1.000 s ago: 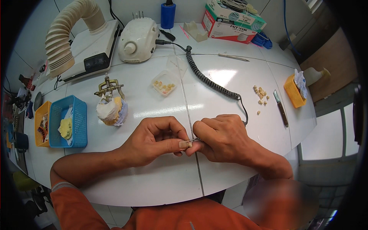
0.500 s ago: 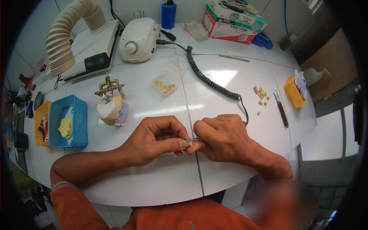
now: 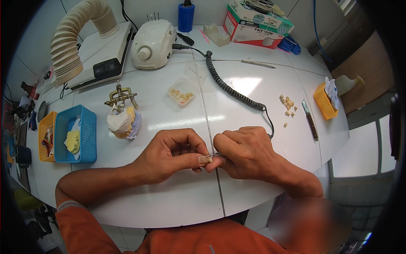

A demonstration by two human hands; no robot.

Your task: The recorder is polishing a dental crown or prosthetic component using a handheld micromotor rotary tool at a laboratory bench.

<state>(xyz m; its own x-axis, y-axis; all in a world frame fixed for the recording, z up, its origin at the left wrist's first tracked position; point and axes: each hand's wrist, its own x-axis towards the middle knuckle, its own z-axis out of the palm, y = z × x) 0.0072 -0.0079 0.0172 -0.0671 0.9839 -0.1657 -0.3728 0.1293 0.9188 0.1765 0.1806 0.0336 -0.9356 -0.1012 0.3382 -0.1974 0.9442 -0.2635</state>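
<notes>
Over the near middle of the white table, my two hands meet. My left hand pinches a small cream tooth-like piece between thumb and fingers. My right hand is closed around a rotary handpiece, whose thin metal tip reaches the piece. The fingers hide most of the handpiece's body. A coiled black cord runs from the white control unit to behind my right hand. My right thumb lies close against the left fingertips.
Left of my hands stand a brass articulator with a plaster cast and a blue basket. Beyond them is a clear box of teeth. To the right lie loose tooth-like pieces, a knife and a yellow basket.
</notes>
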